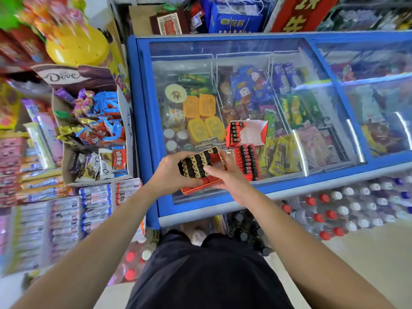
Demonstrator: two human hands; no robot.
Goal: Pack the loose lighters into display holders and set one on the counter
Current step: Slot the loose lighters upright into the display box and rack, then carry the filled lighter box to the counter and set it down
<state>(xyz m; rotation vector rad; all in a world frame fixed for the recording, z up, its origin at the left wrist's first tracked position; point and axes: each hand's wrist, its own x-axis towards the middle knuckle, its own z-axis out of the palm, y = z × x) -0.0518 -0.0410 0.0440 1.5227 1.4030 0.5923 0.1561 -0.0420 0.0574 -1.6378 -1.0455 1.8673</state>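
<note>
The red display holder (213, 157) is up in both my hands, held just above the near edge of the freezer's glass lid (223, 198). It is tilted, and rows of black lighters (196, 166) with gold-ringed tops fill most of it. My left hand (169, 172) grips its left side, fingers curled beneath. My right hand (229, 175) clasps the right and near side, with bent fingers lying on top of the lighters.

Just beyond my right hand, a batch of red-and-black loose lighters (248, 161) lies on the glass. Behind it stands a second holder (245, 132), flap open and white inside, with one column of lighters along its left side.

To my left a cardboard box reads "Dove" (64, 76), and small packets in it carry the same name. A red sign (301, 14) at the back bears large yellow Chinese characters, cut off by the frame.

The blue freezer (142, 130) holds ice creams in wire-divided sections under its sliding glass. Bottles with red and white caps (334, 208) are stacked by the freezer's front on my right, and sweets crowd the shelves on my left
</note>
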